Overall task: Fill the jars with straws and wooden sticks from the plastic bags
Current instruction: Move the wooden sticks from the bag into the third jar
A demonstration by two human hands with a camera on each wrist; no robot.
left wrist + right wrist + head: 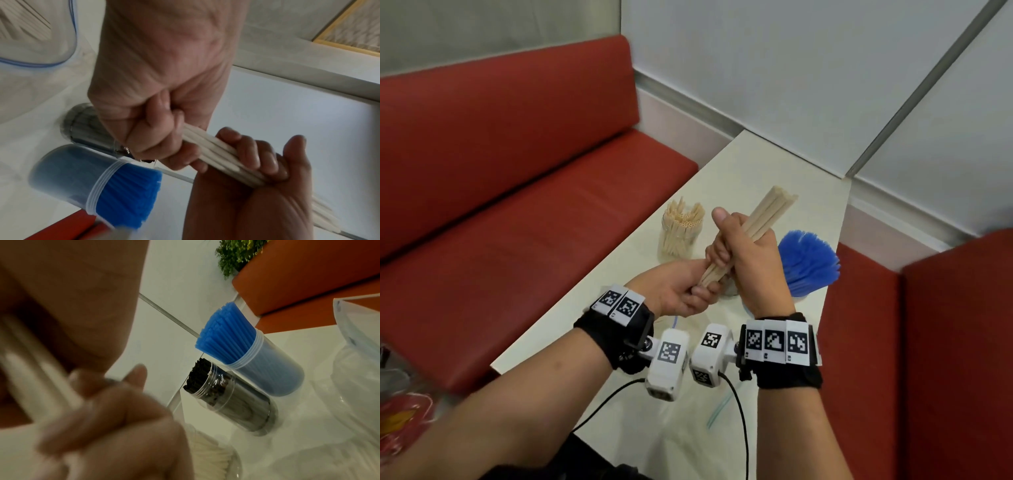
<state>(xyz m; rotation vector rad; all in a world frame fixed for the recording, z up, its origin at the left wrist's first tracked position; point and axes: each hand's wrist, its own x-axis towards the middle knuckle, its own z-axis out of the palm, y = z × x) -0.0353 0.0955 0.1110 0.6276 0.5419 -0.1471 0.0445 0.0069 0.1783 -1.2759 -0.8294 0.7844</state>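
Head view: near the tabletop's left edge stands a jar of pale straws; the left hand and right hand both grip a tilted bundle of pale wooden sticks; a jar of blue straws stands near the right edge.

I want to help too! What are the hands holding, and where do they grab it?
A bundle of wooden sticks: left hand grips its lower end, right hand its middle.

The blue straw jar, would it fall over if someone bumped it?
Probably yes. The blue straw jar is tall and narrow, and its straws fan out well above the rim, so it looks top-heavy. The clear plastic looks light, so a nudge might slide or tip it.
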